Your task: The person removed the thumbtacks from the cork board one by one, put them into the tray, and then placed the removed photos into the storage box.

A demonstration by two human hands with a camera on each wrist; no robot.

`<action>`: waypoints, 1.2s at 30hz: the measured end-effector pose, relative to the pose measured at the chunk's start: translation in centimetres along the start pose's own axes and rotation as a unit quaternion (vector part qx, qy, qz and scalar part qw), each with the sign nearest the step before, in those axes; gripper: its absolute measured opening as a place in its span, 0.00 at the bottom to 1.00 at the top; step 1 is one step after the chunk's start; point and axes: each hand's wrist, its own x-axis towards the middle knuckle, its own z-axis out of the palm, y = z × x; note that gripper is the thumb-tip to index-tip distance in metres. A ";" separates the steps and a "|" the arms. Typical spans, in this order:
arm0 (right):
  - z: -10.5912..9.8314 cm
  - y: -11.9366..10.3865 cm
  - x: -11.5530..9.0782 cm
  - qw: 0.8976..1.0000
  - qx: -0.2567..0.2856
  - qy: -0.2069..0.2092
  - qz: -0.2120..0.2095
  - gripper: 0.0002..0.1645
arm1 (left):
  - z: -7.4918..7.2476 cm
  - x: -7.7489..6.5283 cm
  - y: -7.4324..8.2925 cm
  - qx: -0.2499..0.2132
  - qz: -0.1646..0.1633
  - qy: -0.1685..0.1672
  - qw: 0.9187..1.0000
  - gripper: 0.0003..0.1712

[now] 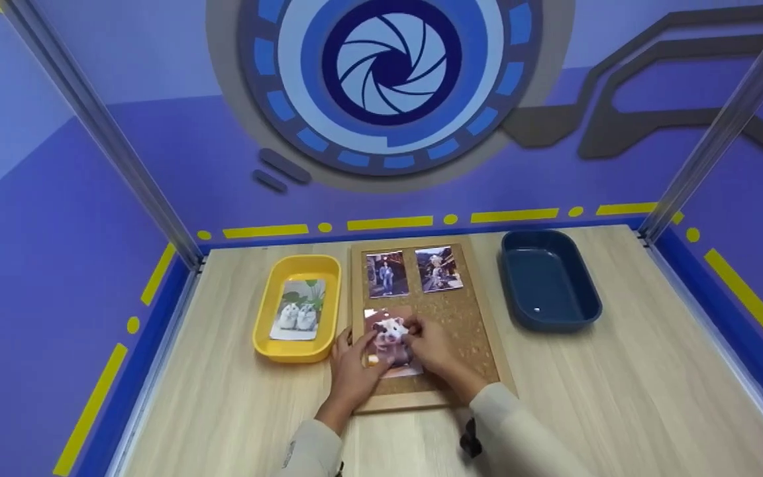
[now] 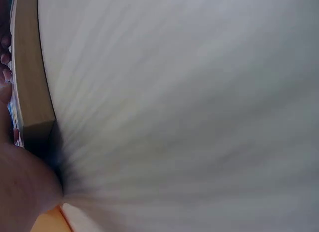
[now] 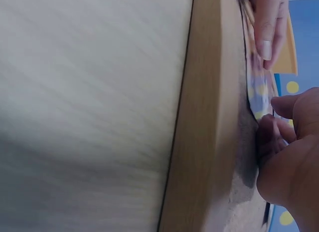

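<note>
A hamster photo (image 1: pixel 391 331) lies on the lower left part of the framed corkboard (image 1: pixel 461 331). My left hand (image 1: pixel 354 374) rests on the photo, thumb along its lower part and fingers spread at its left side and the board's frame. With its fingers curled, my right hand (image 1: pixel 436 348) pinches the photo's right edge. The right wrist view shows this thumb (image 3: pixel 285 106) and finger close together at the print's edge. Above, two pictures of people sit side by side on the cork, a left print (image 1: pixel 387 273) and a right print (image 1: pixel 439 269).
To the left of the board stands a yellow tray (image 1: pixel 264 331) containing a photo of two hamsters (image 1: pixel 299 311). A dark blue tray (image 1: pixel 550 278) stands to the right. Purple panels (image 1: pixel 176 152) enclose the wooden table (image 1: pixel 620 397) at the back and sides.
</note>
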 end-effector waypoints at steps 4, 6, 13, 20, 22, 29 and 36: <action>0.6 0.1 0.4 1.000 -0.019 0.002 -0.016 0.17 | 0.0 -0.1 -0.3 0.003 -0.015 0.002 1.000 0.36; 0.7 0.1 0.6 0.999 -0.034 0.006 -0.027 0.19 | 0.0 0.0 -0.3 0.001 -0.017 -0.001 1.000 0.36; 1.6 -0.2 0.9 0.993 -0.098 -0.004 -0.061 0.17 | 0.0 -0.2 -0.3 0.003 -0.010 0.009 1.000 0.36; 2.4 -0.3 0.9 0.988 -0.118 -0.010 -0.096 0.16 | 0.3 0.0 0.0 0.011 -0.028 0.011 0.999 0.35; 2.8 -0.2 1.0 0.989 -0.116 0.000 -0.096 0.14 | 0.4 0.0 0.0 0.013 -0.030 0.013 0.999 0.35; 3.7 -0.3 1.1 0.988 -0.117 0.029 -0.093 0.10 | 0.3 -0.1 -0.3 0.028 -0.018 0.023 0.999 0.35; 3.7 -0.4 1.4 0.987 -0.135 0.033 -0.084 0.10 | 0.3 0.1 -0.1 0.026 -0.029 0.009 0.999 0.37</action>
